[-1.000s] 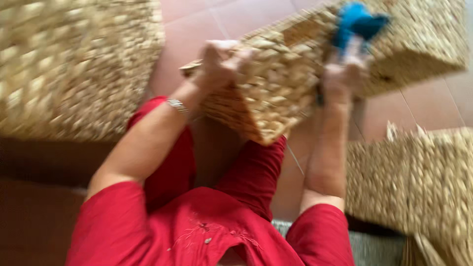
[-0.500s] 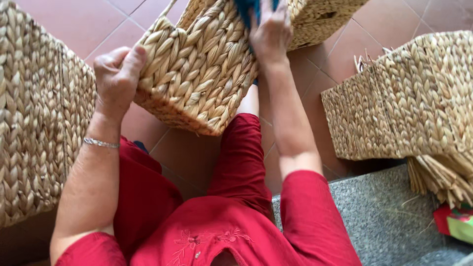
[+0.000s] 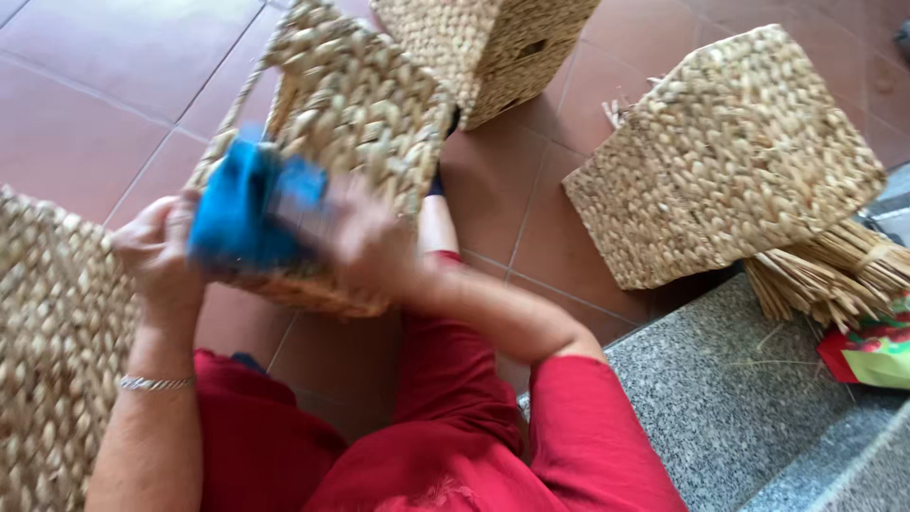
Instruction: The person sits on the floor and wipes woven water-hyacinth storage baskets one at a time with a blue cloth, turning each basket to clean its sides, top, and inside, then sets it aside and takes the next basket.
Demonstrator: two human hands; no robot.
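Head view looks down on a woven straw basket (image 3: 355, 123) held tilted over the person's lap, its open mouth turned toward the upper left and its lower edge close to the knees in red trousers (image 3: 445, 389). At the basket's near corner sits a bright blue object (image 3: 242, 213), blurred by motion, so its kind cannot be told; it looks like cloth or a soft tool. The right hand (image 3: 370, 248) is closed around the blue object and presses it against the weave, the forearm crossing in from the lower right out of a red sleeve (image 3: 588, 427). The left hand (image 3: 161, 251) grips the basket's lower left edge, fingers curled over the rim just beside the blue object; a thin silver bracelet (image 3: 154, 383) circles that wrist.

Beyond the held basket a second woven basket (image 3: 488, 43) stands on the floor, touching or nearly touching the first one's far side. To the right a third woven basket (image 3: 730, 156) lies tipped on the terracotta floor tiles (image 3: 104, 66), and a bundle of loose straw stalks (image 3: 825, 270) pokes out from beneath it over a grey granite step (image 3: 720, 398). A red and green package (image 3: 872, 351) rests at the right edge. Part of another woven basket (image 3: 52, 351) fills the left edge, beside the left forearm
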